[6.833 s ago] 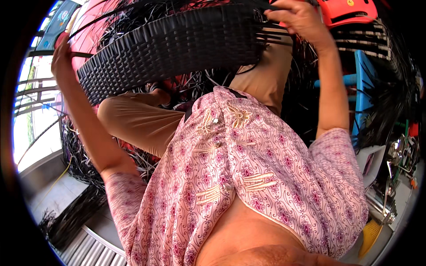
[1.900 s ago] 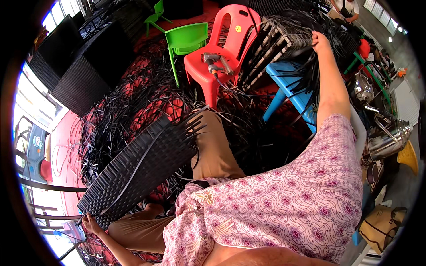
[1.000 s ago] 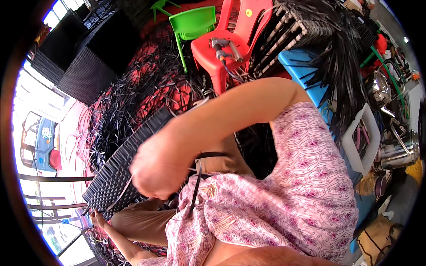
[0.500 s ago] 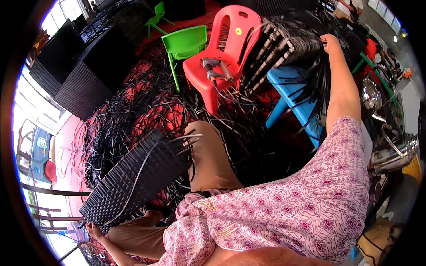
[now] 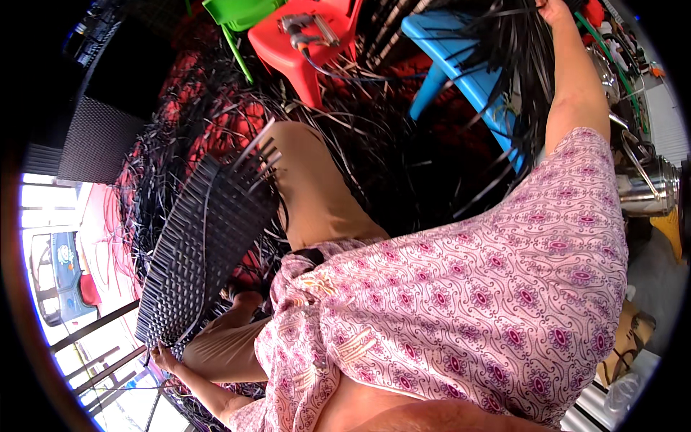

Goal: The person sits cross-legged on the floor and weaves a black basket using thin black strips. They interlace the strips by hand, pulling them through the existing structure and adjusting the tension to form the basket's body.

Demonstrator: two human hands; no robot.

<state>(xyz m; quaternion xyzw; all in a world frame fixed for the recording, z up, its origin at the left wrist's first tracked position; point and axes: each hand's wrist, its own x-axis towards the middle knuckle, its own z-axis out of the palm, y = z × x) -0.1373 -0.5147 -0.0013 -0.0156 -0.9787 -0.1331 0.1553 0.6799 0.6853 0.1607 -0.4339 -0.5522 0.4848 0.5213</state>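
A dark woven plastic panel (image 5: 198, 245) leans across my left leg, with loose strip ends sticking out of its upper edge. My left hand (image 5: 165, 357) is closed on the panel's lower corner. Far out at the upper right, my right hand (image 5: 553, 10) has its fingers closed around long black plastic strips (image 5: 529, 65), partly cut off by the picture's edge. These strips hang in a bundle beside and over a blue plastic stool (image 5: 461, 61).
A red plastic chair (image 5: 295, 57) carries a corded power tool (image 5: 306, 30). Next to it stands a green chair (image 5: 241, 14). Tangled black strips (image 5: 173, 137) cover the red floor covering. Dark wicker furniture (image 5: 101, 137) stands at left; a shiny metal pot (image 5: 648, 189) is at right.
The view has tilted down, so chairs and stool sit higher. My right hand has moved to the picture's top edge, with more strips drawn out below it. My left hand stays at the panel's corner.
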